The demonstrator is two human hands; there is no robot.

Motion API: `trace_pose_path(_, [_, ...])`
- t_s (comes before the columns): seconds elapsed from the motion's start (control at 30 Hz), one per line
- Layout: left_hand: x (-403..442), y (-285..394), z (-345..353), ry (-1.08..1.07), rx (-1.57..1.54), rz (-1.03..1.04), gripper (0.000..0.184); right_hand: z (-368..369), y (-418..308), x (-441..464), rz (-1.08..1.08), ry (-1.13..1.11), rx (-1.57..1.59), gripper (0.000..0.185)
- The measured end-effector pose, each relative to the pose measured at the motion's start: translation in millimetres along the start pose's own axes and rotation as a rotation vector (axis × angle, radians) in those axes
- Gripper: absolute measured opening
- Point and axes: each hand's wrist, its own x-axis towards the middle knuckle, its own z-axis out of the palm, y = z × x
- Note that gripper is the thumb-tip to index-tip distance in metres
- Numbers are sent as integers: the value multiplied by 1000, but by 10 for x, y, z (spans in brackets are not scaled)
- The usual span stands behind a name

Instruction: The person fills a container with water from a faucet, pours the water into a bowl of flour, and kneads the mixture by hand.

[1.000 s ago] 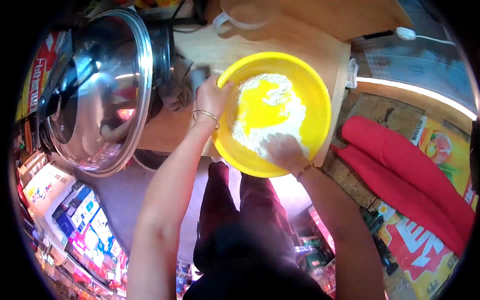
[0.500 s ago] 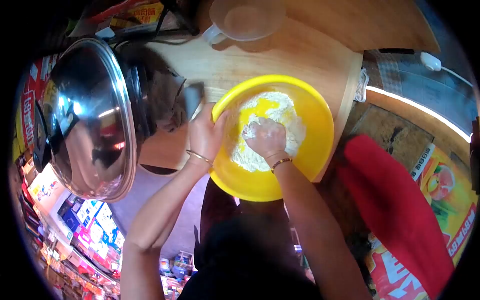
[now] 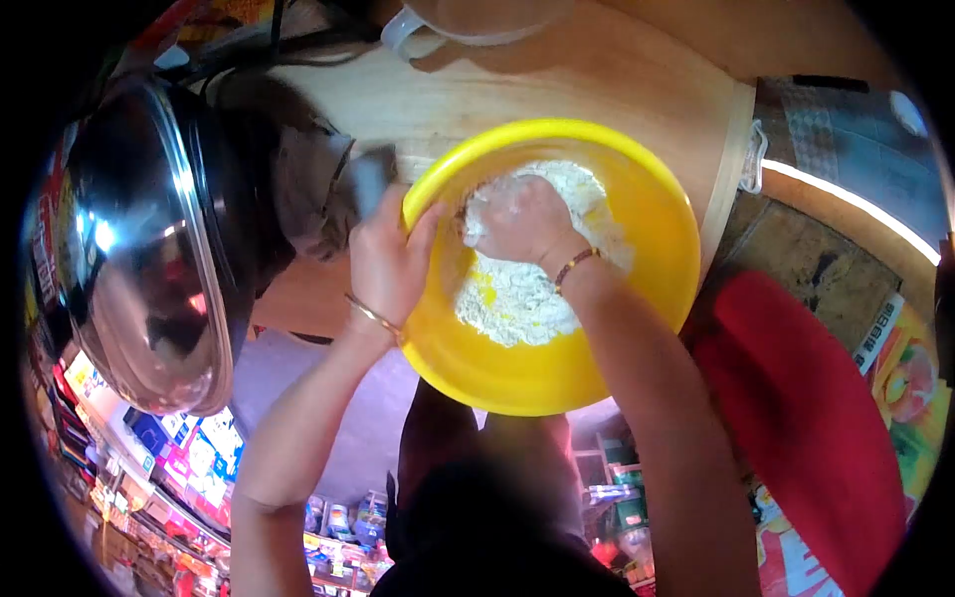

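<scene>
A yellow bowl [image 3: 657, 269] holds loose white flour [image 3: 527, 303], with patches of yellow bowl bottom showing through. My left hand [image 3: 390, 254], with a bangle on its wrist, grips the bowl's left rim, thumb inside and fingers outside. Inside the bowl, my right hand [image 3: 522, 219] is closed in the flour near the far left side. White powder coats its curled fingers, and a beaded bracelet circles that wrist. The fingertips are partly buried in the flour.
A wooden table [image 3: 428, 109] lies under the bowl's far side. At left stands a large pan with a shiny domed lid [image 3: 134, 249]. A clear jug [image 3: 487, 20] sits at the back. Red cloth [image 3: 796, 398] and a printed carton [image 3: 910, 383] are at right.
My right hand has moved from the middle of the flour toward the bowl's far left side. My left hand keeps its hold on the rim. The view has shifted slightly.
</scene>
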Motion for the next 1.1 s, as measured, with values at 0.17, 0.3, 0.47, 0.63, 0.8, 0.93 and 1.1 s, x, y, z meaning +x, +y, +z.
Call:
trace_pose_path(0.17, [67, -52, 0, 50, 53, 64, 26, -342, -212, -127, -8, -86, -53, 39])
trace_pose_path(0.3, [111, -64, 24, 60, 75, 65, 26, -460, -422, -832, -125, 1, -56, 31])
trace_pose_path(0.47, [150, -110, -29, 75, 24, 52, 28, -117, -466, -1525, -31, 63, -24, 24])
trace_pose_path(0.63, [110, -138, 9, 76, -90, 58, 26, 177, -439, -1057, 146, -28, -118, 30])
trace_pose_path(0.8, [39, -88, -8, 67, -40, 41, 24, 188, -492, -798, 379, -55, -54, 35])
trace_pose_path(0.93, [66, -13, -44, 80, -57, 52, 21, 39, -427, -533, 402, -232, -1, 36])
trace_pose_path(1.1, [63, 53, -87, -42, -32, -81, 19, -7, -323, -315, 342, -152, 80, 36])
